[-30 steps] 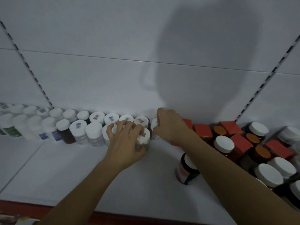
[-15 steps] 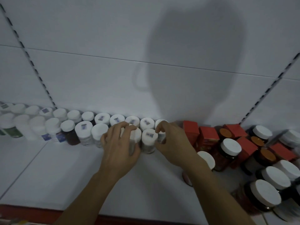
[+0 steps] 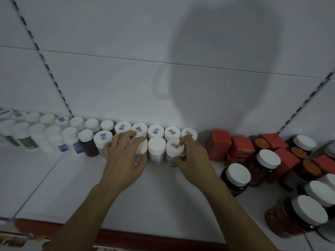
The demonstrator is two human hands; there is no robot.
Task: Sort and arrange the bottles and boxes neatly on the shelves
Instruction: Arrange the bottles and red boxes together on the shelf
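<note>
**Hands.** The left hand [image 3: 123,160] is curled round a white-capped bottle [image 3: 138,148] standing one row out from the back panel [image 3: 126,84]. The end bottle [image 3: 174,148] of that front line is pinched by the right hand [image 3: 194,159] between fingertips and thumb. A third bottle [image 3: 157,145] is held between the two, apparently touching both, though this cannot be confirmed in the dim light.

**Change noted.** One second ago the right hand was at the end of the back row [image 3: 155,131], which is set directly against the back panel. It has since been brought forward. The front bottles have been drawn together into a tight line.

**Finding.** This stretch of bottles is judged nearly squared. The red boxes [image 3: 219,144], also near the back panel, and the dark jars [image 3: 237,175], further out from it, are still jumbled and are judged not yet sorted.
</note>
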